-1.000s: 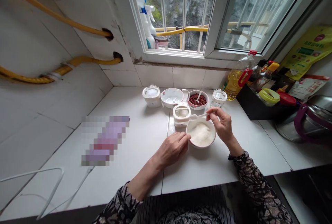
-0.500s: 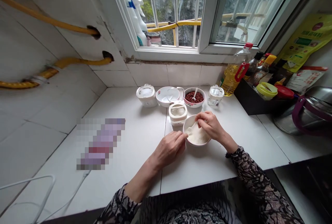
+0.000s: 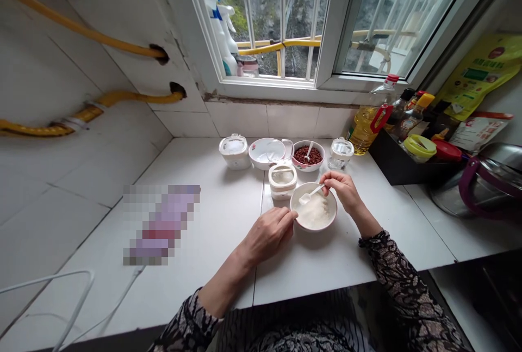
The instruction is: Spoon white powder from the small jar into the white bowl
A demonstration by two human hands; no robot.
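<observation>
Right now I'm working over a white bowl [image 3: 315, 229] sitting in front of me on the white tiled surface [image 3: 228, 205], and it's holding a layer of fine white powder [image 3: 316, 211]. My right hand [image 3: 343, 191] is pinching the handle of a white spoon [image 3: 310, 194], which is reaching over the rim with its head hanging above the powder. My left hand [image 3: 267, 235] is lying just to the left of the bowl with its fingertips touching the rim, and I can't tell whether it's gripping or just resting there.

Just behind the bowl, a square white canister [image 3: 282, 180] is standing almost against it. Farther back, a row is lining the wall: a round white lidded pot [image 3: 234, 152], a floral white dish [image 3: 267, 153], a floral bowl of dark red grains [image 3: 309, 155] with a small spoon [image 3: 310, 150] standing in it, and a glass jar [image 3: 340, 153]. Off to the right, a bottle of cooking oil [image 3: 364, 131] is standing beside a black tray [image 3: 391, 170] crowded with condiment bottles, and a steel pot with a purple handle [image 3: 485, 189] is sitting past it. On the left of the surface, a pixelated purple object [image 3: 161, 224] is lying too blurred to make out.
</observation>
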